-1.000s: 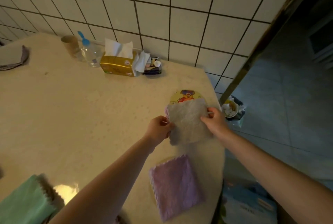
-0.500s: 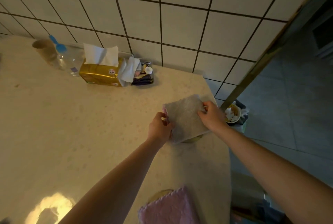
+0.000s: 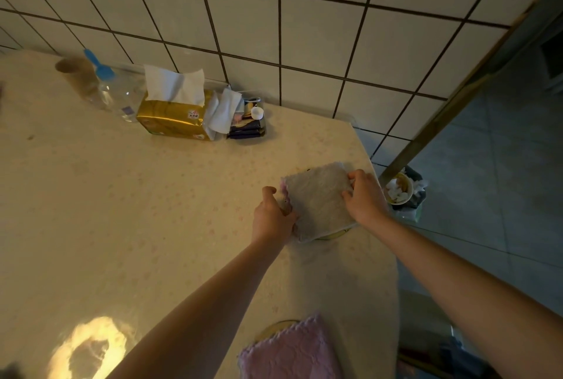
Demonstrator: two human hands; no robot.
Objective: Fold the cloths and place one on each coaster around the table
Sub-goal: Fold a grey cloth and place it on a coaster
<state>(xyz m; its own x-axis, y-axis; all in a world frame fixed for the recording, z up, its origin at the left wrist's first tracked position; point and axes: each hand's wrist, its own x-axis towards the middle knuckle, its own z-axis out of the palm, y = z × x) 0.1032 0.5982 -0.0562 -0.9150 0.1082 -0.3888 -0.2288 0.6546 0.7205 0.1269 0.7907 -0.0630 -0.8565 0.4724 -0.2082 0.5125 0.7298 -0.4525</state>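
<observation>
- The folded square grey-beige fleecy cloth [image 3: 318, 200] lies at about 3 o'clock on the speckled cream surface [image 3: 152, 195], near its right edge, with a scalloped pink hem showing on its left side.
- Under it sits a round yellow coaster [image 3: 332, 235] — only a thin arc peeks out at the cloth's near edge.
- The left hand [image 3: 272, 217] is at the cloth's 9 o'clock edge; its grip is closed on that hem, fingers curled under and thumb raised beside it.
- The right hand [image 3: 364, 198] is at the cloth's 3 o'clock edge, fingers curled over the border, gripping it.
- At 5 o'clock, near the bottom of the view, a folded pink scalloped cloth [image 3: 289, 351] covers a second round coaster [image 3: 274, 328], whose far rim shows.
- At 11 o'clock, against the white tiled wall [image 3: 274, 28], stand a gold tissue pack [image 3: 173, 118] with a white sheet pulled up, a clear plastic bottle with a blue cap [image 3: 112, 89] and a brown paper cup [image 3: 76, 72] — a small heap of dark packets [image 3: 246, 127] lies just right of the tissues.
- Past the surface's right edge, on the grey floor, a bin [image 3: 406, 192] holds a paper bowl and crumpled white tissue.
</observation>
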